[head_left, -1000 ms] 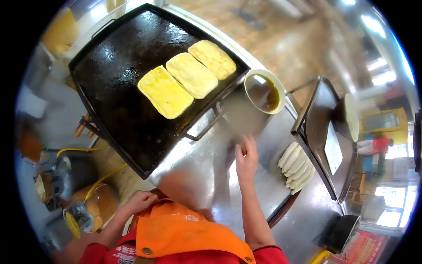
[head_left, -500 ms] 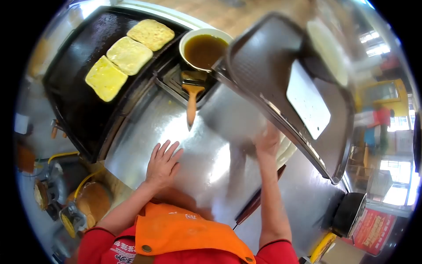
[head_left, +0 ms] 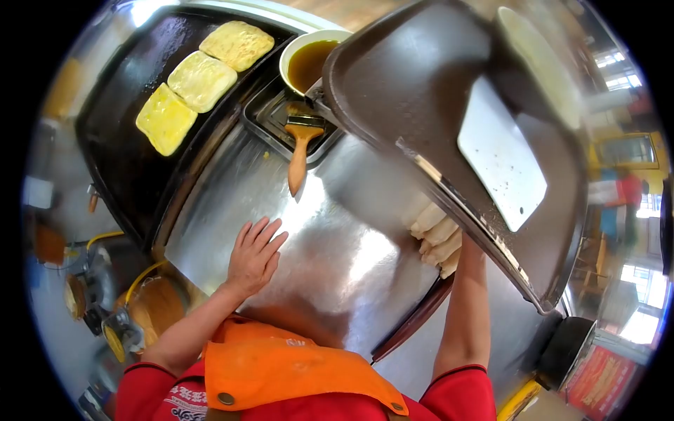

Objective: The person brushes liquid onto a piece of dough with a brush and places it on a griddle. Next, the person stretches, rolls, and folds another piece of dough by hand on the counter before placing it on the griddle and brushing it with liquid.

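Observation:
My left hand rests over the steel worktop with its fingers spread, holding nothing. A brush with a wooden handle lies above it on a small dark tray. My right forearm reaches beneath the edge of a large dark tray, which hides the hand. Beside that forearm sit several pale dough strips, partly covered by the same edge. A white rectangular plate is on the large tray.
Three flat yellow breads lie on a black griddle at the upper left. A bowl of brown liquid stands beside it. A dark pan is at the lower right, and a person in red is far right.
My view has turned right. My left hand has come up over the worktop and spread. The brush has come into sight, and my right hand has moved right, under the large tray's edge.

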A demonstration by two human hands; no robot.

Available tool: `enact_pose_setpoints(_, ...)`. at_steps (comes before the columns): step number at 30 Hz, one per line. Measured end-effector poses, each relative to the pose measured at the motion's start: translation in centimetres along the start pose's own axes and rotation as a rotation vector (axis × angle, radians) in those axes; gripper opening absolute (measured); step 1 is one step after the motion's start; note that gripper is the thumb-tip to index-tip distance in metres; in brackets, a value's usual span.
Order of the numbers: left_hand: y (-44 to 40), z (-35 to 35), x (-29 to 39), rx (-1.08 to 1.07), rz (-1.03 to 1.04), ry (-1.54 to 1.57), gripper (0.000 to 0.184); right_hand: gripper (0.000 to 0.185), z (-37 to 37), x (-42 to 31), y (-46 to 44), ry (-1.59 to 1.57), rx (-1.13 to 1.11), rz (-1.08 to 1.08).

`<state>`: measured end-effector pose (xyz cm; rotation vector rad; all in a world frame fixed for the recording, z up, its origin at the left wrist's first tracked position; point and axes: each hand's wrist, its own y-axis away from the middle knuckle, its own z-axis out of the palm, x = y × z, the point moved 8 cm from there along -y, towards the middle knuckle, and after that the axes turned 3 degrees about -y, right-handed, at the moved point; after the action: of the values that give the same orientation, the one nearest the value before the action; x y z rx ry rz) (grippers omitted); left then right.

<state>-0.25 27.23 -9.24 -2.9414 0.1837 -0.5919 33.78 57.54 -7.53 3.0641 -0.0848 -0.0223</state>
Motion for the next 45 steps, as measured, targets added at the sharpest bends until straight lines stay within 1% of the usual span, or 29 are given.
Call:
enact_pose_setpoints(5,-0.3,-0.7,0.1,0.027,-0.010,0.031,0.037,0.036,-1.2,0.0,0.4,-0.028,0.036,0.027)
enact_pose_setpoints(8,-0.1,-0.6,-0.1,0.025,-0.019,0.056,0.038,0.035,-3.5,-0.8,1.7,-0.116,0.114,0.037)
enact_pose_setpoints(11,0.1,-0.6,-0.2,0.044,-0.003,0.077,0.043,0.034,-7.3,-3.4,5.7,-0.333,0.186,0.049)
enact_pose_setpoints(13,0.1,-0.7,-0.3,0.053,0.012,0.103,0.044,0.033,-9.1,-6.3,10.4,-0.564,0.163,0.044)
enact_pose_setpoints(14,0.2,-0.8,-0.2,0.054,0.019,0.115,0.044,0.033,-9.8,-8.2,13.3,-0.671,0.136,0.013)
enact_pose_setpoints(15,0.2,-1.1,-0.3,0.071,0.008,0.174,0.048,0.027,-11.3,-10.6,16.2,-0.811,0.207,-0.266)
enact_pose_setpoints(16,0.2,-1.4,-0.3,0.080,-0.006,0.232,0.051,0.030,-12.3,-12.8,18.5,-0.899,0.276,-0.482)
enact_pose_setpoints(17,0.3,-1.8,-0.2,0.083,-0.025,0.287,0.055,0.030,-12.4,-13.7,20.1,-0.928,0.228,-0.435)
enact_pose_setpoints(20,-0.7,-5.6,1.9,0.297,0.064,0.485,0.065,0.028,-10.0,-13.3,22.9,-1.269,0.078,-0.248)
enact_pose_setpoints(22,-2.4,-6.4,4.1,0.088,0.181,0.472,0.066,0.026,-8.3,-12.9,25.1,-1.455,-0.026,-0.105)
enact_pose_setpoints(23,-2.6,-6.2,4.9,-0.017,0.242,0.469,0.067,0.026,-6.5,-12.2,26.1,-1.477,-0.063,-0.040)
enact_pose_setpoints(24,-2.3,-4.5,4.8,-0.108,0.243,0.497,0.066,0.026,-3.5,-11.3,27.3,-1.498,-0.100,0.029)
enact_pose_setpoints(25,-1.4,-2.8,4.7,-0.156,0.299,0.420,0.063,0.026,-0.5,-10.3,28.8,-1.519,-0.137,0.104)
enact_pose_setpoints(27,0.5,-0.6,4.4,-0.252,0.418,0.263,0.058,0.027,2.5,-9.0,31.8,-1.175,-0.116,0.180)
enact_pose_setpoints(28,0.9,-1.0,4.4,-0.202,0.412,0.252,0.055,0.027,2.1,-9.7,32.8,-1.118,0.007,0.088)
enact_pose_setpoints(31,2.1,-2.1,5.9,-0.084,0.420,0.260,0.049,0.028,-0.1,-13.5,33.4,-0.982,0.164,-0.065)
enact_pose_setpoints(33,1.1,-2.0,6.8,0.000,0.439,0.308,0.047,0.029,1.8,-15.3,31.7,-0.919,0.141,-0.091)
enact_pose_setpoints(34,0.8,-0.5,6.7,-0.104,0.404,0.351,0.045,0.029,3.3,-16.1,30.8,-0.888,0.143,-0.110)
enact_pose_setpoints(37,2.2,1.9,5.8,-0.342,0.409,0.298,0.049,0.038,4.7,-16.7,32.1,-0.723,0.080,-0.162)
enact_pose_setpoints(39,4.7,0.0,6.4,-0.290,0.657,0.143,0.049,0.045,3.8,-16.4,36.2,-0.566,-0.003,-0.216)
enact_pose_setpoints(40,6.2,-0.8,6.7,-0.256,0.778,0.066,0.049,0.048,3.7,-16.2,38.6,-0.526,-0.008,-0.203)
enact_pose_setpoints(41,7.1,-1.0,6.5,-0.266,0.816,0.040,0.051,0.051,3.8,-16.2,41.1,-0.486,-0.013,-0.194)
enact_pose_setpoints(43,8.3,-1.0,6.4,-0.285,0.886,-0.017,0.055,0.056,3.8,-16.5,41.4,-0.418,-0.011,-0.162)
enact_pose_setpoints(44,7.8,-0.2,6.2,-0.308,0.846,-0.007,0.054,0.058,4.3,-16.4,40.6,-0.389,-0.006,-0.134)
enact_pose_setpoints(45,6.8,0.6,5.8,-0.306,0.762,0.022,0.057,0.059,4.8,-16.3,39.7,-0.360,-0.002,-0.105)
